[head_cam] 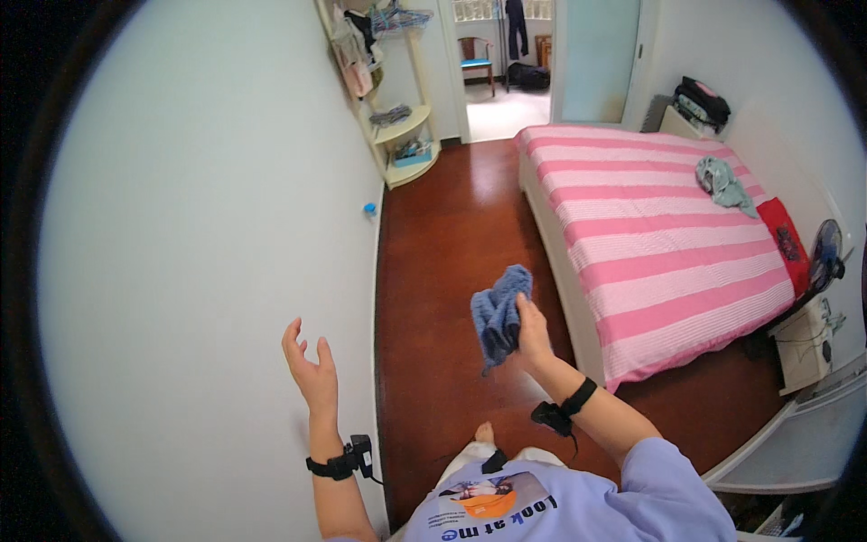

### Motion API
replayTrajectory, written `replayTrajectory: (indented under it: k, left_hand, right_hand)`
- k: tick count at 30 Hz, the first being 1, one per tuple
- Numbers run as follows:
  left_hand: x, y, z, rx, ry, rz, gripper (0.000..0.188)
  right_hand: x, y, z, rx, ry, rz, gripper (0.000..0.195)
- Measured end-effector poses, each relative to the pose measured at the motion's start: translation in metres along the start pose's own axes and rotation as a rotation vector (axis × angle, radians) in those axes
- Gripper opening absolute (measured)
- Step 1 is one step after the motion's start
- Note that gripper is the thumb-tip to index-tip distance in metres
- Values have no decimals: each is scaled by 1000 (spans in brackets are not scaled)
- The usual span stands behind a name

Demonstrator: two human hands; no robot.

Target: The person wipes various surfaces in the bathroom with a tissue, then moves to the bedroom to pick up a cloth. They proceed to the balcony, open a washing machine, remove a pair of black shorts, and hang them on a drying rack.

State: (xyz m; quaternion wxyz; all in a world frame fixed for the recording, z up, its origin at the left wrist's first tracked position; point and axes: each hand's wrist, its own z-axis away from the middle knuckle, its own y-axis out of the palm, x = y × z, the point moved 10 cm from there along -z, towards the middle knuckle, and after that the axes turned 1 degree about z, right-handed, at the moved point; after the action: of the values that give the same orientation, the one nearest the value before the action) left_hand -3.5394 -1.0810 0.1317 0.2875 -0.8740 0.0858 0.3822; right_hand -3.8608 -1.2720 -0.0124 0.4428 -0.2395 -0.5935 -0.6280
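Observation:
My right hand (pixel 535 332) grips a blue cloth (pixel 500 311), bunched up and hanging over the red-brown floor (pixel 447 305). Its darker lower folds droop beneath my fingers. On the other side, my left hand (pixel 315 372) is raised close to the white wall (pixel 203 271), fingers apart and curled, with nothing in it. Whether it touches the wall I cannot tell. Each wrist wears a black strap with a small device, the left device (pixel 361 455) and the right device (pixel 554 418).
A bed (pixel 664 237) with a pink striped cover stands to the right; a grey-green garment (pixel 725 183) lies on it. Beyond its near end are a fan (pixel 826 254) and a small cabinet (pixel 802 345). A corner shelf (pixel 403 129) stands ahead left, beside a doorway (pixel 504 115).

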Motion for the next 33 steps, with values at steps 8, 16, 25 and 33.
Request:
replayTrajectory:
  k: [8, 16, 25, 33]
  left_hand:
    - [-16, 207, -184, 116, 225, 18, 50]
    - [46, 302, -324, 105, 104, -61, 49]
    - [94, 385, -470, 29, 59, -64, 49]
    - [83, 618, -595, 406, -20, 413, 49]
  right_hand:
    - [115, -52, -215, -179, -295, -100, 50]
    - [134, -22, -450, -162, -322, -123, 52]
    - [141, 74, -650, -34, -214, -66, 57]
    - [147, 130, -792, -49, -36, -140, 54]
